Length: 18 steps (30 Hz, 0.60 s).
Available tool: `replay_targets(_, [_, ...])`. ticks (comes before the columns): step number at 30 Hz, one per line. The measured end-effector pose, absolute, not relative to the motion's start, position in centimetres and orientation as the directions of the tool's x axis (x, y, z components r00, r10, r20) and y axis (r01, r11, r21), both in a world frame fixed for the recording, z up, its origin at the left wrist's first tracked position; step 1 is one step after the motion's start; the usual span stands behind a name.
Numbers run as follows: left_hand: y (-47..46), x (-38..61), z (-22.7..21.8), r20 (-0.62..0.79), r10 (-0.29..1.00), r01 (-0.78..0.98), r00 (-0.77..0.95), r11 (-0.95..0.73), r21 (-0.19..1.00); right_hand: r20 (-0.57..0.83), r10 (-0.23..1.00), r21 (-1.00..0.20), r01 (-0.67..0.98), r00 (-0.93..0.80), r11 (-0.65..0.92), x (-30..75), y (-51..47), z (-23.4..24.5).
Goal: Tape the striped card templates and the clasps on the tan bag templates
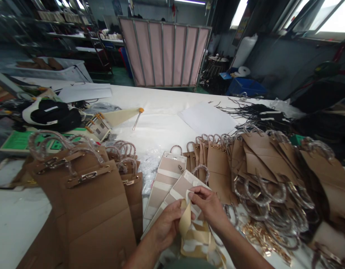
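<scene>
Low in the middle of the head view, my left hand [169, 221] pinches a curling pale yellow strip [185, 223], perhaps adhesive tape. My right hand [208, 203] has thumb and fingers closed on the upper end of the same strip, where a small white part shows. Both hands are over a beige bag panel [181, 184] with white bands, which lies flat and partly hidden under them. More of the yellow and white strip hangs in loops [199, 239] below my hands. A second beige panel [164, 172] lies just behind, with metal fittings and a wrapped handle.
Brown bag pieces [90, 201] with film-wrapped handles are stacked at left. More brown pieces [220, 173] stand in a row at right, beside gold hardware [266, 239]. Behind are white paper [207, 117], black cords [253, 112] and an orange-tipped brush [138, 117].
</scene>
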State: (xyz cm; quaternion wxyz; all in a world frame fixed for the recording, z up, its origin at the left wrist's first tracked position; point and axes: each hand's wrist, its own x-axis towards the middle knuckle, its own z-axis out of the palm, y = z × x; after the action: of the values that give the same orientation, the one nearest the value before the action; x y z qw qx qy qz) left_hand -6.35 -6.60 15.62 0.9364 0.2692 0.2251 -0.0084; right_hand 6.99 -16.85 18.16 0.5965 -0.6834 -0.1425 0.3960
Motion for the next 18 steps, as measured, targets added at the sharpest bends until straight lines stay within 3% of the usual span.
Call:
replay_targets(9, [-7.0, -5.7, 17.3, -0.366, 0.036, 0.152, 0.93, 0.87, 0.469, -0.299, 0.691, -0.954, -0.231, 0.658, -0.193, 7.6, -16.5, 18.3])
replay_targets(12, [-7.5, -5.2, 17.6, -0.368, 0.069, 0.127, 0.927, 0.867, 0.482, -0.313, 0.684, -0.947, -0.267, 0.659, -0.177, 7.7, -16.5, 18.5])
replay_targets(16, [-7.2, -4.7, 17.2, -0.419, 0.138, 0.166, 0.897, 0.774, 0.611, -0.339, 0.725, -0.934, -0.305, 0.6, -0.185, 7.6, -16.7, 18.8])
replay_targets(18, [-6.9, -4.6, 16.8, -0.437, 0.259, 0.185, 0.861, 0.641, 0.745, -0.34, 0.755, -0.934, -0.298, 0.56, -0.199, 7.5, -16.7, 18.9])
